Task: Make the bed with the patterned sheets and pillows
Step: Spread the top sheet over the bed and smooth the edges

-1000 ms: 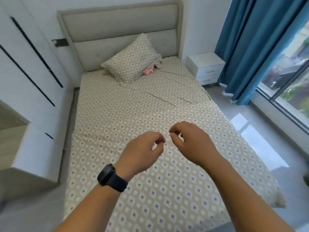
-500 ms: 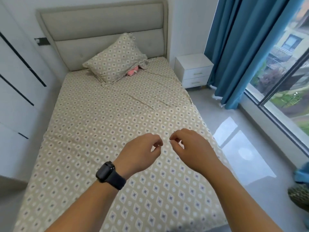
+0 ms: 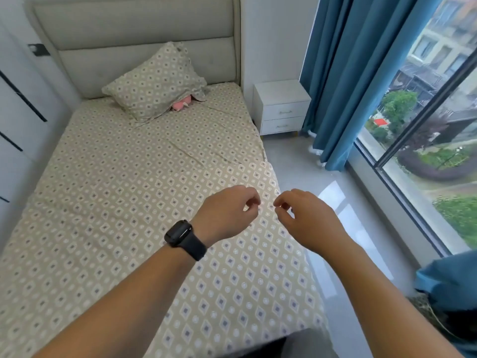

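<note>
A patterned beige sheet (image 3: 124, 228) with a diamond print covers the whole mattress, with a few creases near the right side. One matching patterned pillow (image 3: 154, 81) leans against the padded grey headboard (image 3: 139, 45). A small pink thing (image 3: 182, 104) peeks out from under the pillow's right corner. My left hand (image 3: 227, 213), with a black watch on its wrist, and my right hand (image 3: 304, 218) hover side by side above the bed's right edge. Both have curled fingers with the thumb near the index tip, and neither holds anything.
A white nightstand (image 3: 282, 107) with two drawers stands right of the bed head. Blue curtains (image 3: 361, 73) hang beside a large window (image 3: 433, 140). Grey floor (image 3: 304, 166) runs along the bed's right side. White wardrobe doors (image 3: 18, 120) line the left. A blue bundle (image 3: 449, 285) lies at lower right.
The view has swung to the right, so the bed sits further left and more window shows. Both hands keep the same curled pose, a little further apart and now over the bed's right edge.
</note>
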Motion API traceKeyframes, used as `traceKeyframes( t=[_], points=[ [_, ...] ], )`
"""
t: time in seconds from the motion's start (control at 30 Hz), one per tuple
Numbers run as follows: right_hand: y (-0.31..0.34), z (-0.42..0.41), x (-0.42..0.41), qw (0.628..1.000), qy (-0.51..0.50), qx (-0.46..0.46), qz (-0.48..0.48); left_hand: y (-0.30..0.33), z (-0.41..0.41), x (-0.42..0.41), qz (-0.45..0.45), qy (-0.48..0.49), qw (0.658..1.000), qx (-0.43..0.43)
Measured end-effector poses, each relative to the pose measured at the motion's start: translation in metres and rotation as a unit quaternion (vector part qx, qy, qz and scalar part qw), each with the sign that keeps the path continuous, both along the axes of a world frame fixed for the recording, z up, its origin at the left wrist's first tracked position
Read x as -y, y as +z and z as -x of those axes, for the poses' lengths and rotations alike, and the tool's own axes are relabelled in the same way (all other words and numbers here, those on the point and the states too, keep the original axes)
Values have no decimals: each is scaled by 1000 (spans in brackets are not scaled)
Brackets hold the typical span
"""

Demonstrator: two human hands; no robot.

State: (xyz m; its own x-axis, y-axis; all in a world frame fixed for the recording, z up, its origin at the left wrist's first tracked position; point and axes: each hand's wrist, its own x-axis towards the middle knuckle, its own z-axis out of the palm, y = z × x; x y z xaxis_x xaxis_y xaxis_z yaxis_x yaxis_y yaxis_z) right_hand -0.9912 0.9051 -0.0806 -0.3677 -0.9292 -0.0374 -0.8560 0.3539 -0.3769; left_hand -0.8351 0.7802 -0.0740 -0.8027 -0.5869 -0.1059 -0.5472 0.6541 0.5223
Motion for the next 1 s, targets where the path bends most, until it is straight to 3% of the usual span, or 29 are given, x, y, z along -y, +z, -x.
traceKeyframes(
  t=[0.13,0.23,0.37,0.57,0.8,1.0],
  points=[
    [-9,69,-16,1000,28,-9,-11,-9,54,-19,-29,16,999,3],
    [-14,142,-7,997,69,-21,17,-18,117,-22,15,34,999,31],
    [1,262,-17,990,131,-31,47,-16,234,-43,4,119,993,-22],
    [38,404,-42,982,165,-54,75,13,370,-79,-4,164,985,-53],
    [29,461,-35,973,214,-44,79,0,420,-89,-5,202,979,-2],
    [24,477,20,937,338,-81,33,-14,445,-59,-5,271,962,-33]
  ],
)
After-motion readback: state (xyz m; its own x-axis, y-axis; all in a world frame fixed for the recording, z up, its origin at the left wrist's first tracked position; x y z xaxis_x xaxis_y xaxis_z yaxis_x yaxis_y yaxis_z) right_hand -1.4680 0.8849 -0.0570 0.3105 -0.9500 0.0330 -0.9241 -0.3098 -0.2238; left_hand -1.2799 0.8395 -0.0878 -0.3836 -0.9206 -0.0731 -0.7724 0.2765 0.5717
